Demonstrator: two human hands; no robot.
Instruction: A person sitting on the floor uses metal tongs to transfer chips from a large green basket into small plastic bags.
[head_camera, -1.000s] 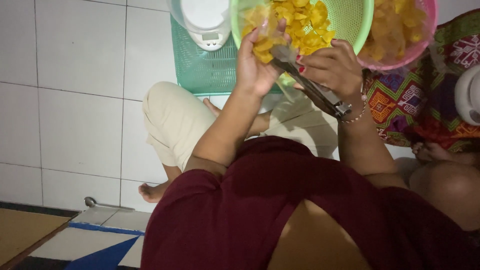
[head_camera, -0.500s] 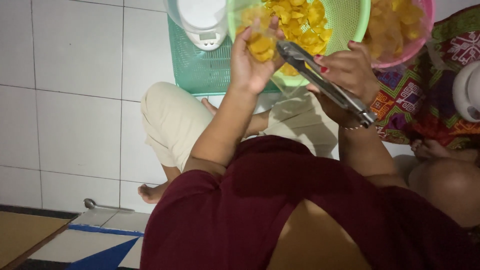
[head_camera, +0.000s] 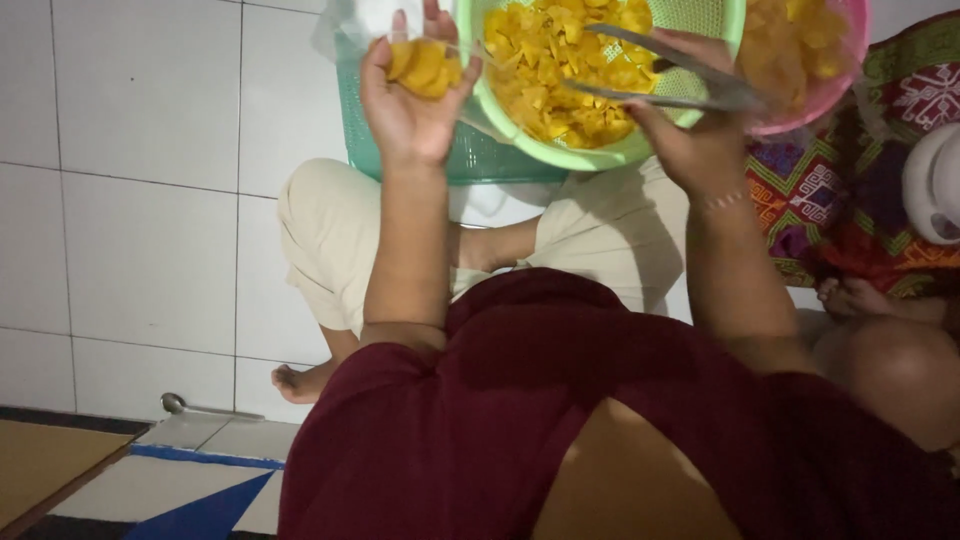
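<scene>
My left hand (head_camera: 408, 95) is raised at the top left, palm up, cupping a small heap of yellow chips (head_camera: 424, 65). A clear plastic bag (head_camera: 345, 30) shows behind its fingers. My right hand (head_camera: 690, 140) grips metal tongs (head_camera: 660, 75) whose tips reach into a green colander bowl (head_camera: 600, 150) full of yellow chips (head_camera: 545, 60). The tongs' arms are apart, and I cannot tell if they hold any chips. I sit cross-legged in beige trousers and a dark red top.
A pink bowl (head_camera: 830, 85) with more yellow chips sits right of the green one. A teal mesh basket (head_camera: 470, 160) lies under the bowls on the white tiled floor (head_camera: 140, 200). A patterned cloth (head_camera: 860, 190) and another person's foot (head_camera: 860, 295) are at the right.
My left hand moved left out of the green bowl with a handful of chips. The right hand swung the tongs up so their tips point into the bowl.
</scene>
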